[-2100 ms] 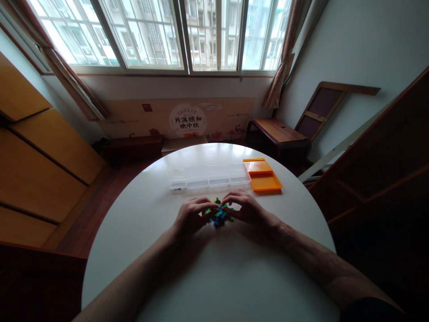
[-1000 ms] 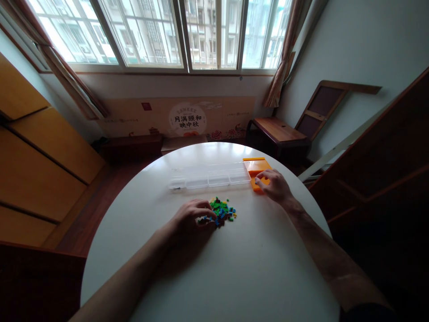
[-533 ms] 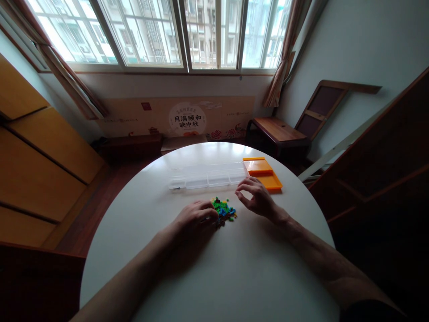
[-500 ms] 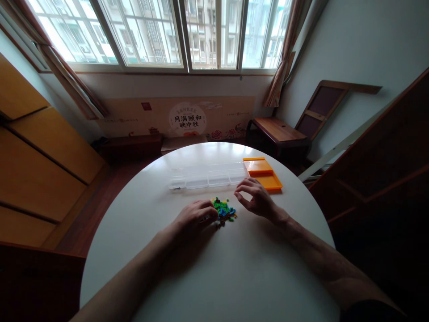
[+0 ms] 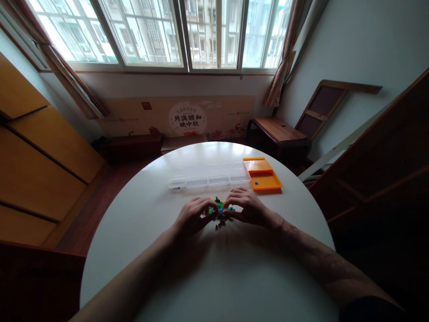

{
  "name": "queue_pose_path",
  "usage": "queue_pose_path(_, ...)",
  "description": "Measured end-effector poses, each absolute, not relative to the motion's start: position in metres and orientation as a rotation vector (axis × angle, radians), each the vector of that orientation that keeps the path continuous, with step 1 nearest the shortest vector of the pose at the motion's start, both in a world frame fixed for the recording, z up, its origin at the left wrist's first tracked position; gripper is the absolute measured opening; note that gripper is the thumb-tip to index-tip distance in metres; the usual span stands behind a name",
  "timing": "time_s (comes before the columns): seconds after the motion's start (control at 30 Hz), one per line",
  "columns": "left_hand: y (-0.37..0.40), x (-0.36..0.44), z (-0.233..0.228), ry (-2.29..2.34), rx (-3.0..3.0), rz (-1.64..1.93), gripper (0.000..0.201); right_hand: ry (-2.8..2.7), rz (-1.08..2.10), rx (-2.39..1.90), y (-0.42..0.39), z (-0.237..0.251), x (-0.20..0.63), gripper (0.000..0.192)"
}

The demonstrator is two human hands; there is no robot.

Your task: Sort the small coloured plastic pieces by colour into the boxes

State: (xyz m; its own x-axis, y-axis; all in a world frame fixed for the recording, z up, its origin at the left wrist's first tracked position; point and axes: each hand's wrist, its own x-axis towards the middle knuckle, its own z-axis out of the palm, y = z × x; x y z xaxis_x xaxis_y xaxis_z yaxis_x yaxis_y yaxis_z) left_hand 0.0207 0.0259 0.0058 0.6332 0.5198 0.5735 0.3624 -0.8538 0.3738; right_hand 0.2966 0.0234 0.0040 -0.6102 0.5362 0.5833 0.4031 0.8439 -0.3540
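Fingers of left hand [image 5: 194, 213] and right hand [image 5: 246, 206] are arching over a toy-brick pile [image 5: 220, 217], frame centre; grip on any piece: cannot tell. One blue brick [image 5: 256, 182] is lying in the orange tray [image 5: 272, 180], right of centre; most are lying untrayed. Judged early stage.

The bricks [image 5: 220, 216] lie before the box [image 5: 219, 180], the tray [image 5: 268, 180] at the box's right.

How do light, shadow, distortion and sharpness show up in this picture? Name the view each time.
Head view: the window is partly washed out, with glare on the table's far edge; head view: soft shadows fall below the left hand and right hand; head view: side curtains slant, probably wide-angle distortion; head view: the small pieces lack fine detail.
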Motion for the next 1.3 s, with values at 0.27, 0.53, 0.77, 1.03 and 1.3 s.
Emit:
queue_pose_path(0.27,0.026,0.022,0.012,0.655,2.692,1.094,0.012,-2.309,0.332,-0.628,0.023,0.006,0.296,0.013)
queue_pose_path(0.53,0.027,0.025,0.01,0.639,2.716,1.107,0.009,-2.293,0.377,-0.615,0.023,0.004,0.295,0.008)
queue_pose_path(0.77,0.03,0.013,0.009,0.786,2.726,1.118,0.009,-2.12,0.206,-0.85,0.029,0.01,0.321,0.008)
queue_pose_path(1.03,0.032,0.008,0.008,0.807,2.73,1.043,0.009,-1.938,0.017,-1.221,0.046,0.017,0.375,0.011)
queue_pose_path(1.3,0.033,0.007,0.003,0.749,2.754,1.005,0.012,-1.829,-0.02,-1.533,0.06,-0.001,0.402,0.018)
